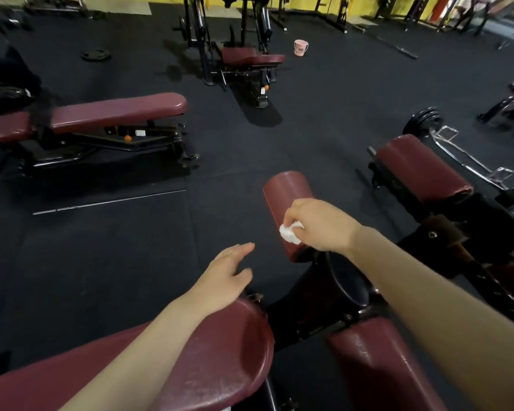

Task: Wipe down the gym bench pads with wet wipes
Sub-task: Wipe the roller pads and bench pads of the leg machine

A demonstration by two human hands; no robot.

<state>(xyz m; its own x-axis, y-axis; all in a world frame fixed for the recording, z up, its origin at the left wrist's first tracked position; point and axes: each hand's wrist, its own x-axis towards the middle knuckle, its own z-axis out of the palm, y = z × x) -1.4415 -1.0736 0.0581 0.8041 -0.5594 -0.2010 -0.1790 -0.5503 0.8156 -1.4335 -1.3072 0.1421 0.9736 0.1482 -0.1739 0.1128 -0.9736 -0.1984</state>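
on the near end of the small maroon pad, the right hand pinches a crumpled white wipe in its fingers, while the left hand hovers beside it, fingers relaxed and holding nothing.

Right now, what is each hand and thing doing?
Right hand: grip pinching the wet wipe, pressing it on the small pad.
Wet wipe: crumpled, white, on the pad's near end.
Small pad: maroon, being wiped.
Left hand: open, fingers straight, holding nothing.
Pink bucket: upright on the floor, far back.
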